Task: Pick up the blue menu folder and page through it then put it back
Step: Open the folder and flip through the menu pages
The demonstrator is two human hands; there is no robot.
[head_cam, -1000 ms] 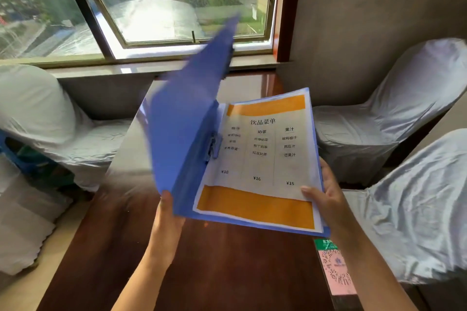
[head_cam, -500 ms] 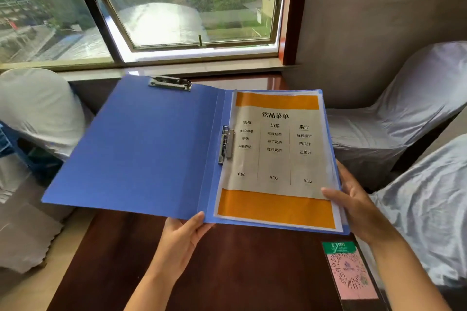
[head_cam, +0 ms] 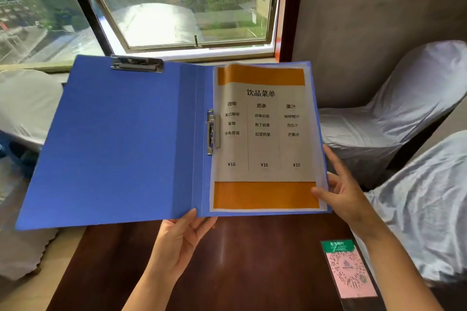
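Note:
The blue menu folder (head_cam: 113,139) is spread fully open and held in the air above the dark wooden table (head_cam: 227,265). Its left cover is bare blue with a metal clip at the top. The right half carries a sleeved menu page (head_cam: 262,134) with orange bands and three printed columns. My left hand (head_cam: 177,240) supports the folder from below at the spine's near edge. My right hand (head_cam: 341,192) grips the lower right corner, thumb on the top page, fingers spread along its right edge.
A pink and green QR code card (head_cam: 348,270) lies on the table's near right. White-covered chairs stand at the right (head_cam: 394,118), near right (head_cam: 429,209) and left (head_cam: 25,106). A window (head_cam: 182,7) and a grey wall are behind.
The left cover swung from upright down to the left until the folder lay flat open. My left hand shifted to the spine's near edge, and my right hand's fingers spread along the page edge.

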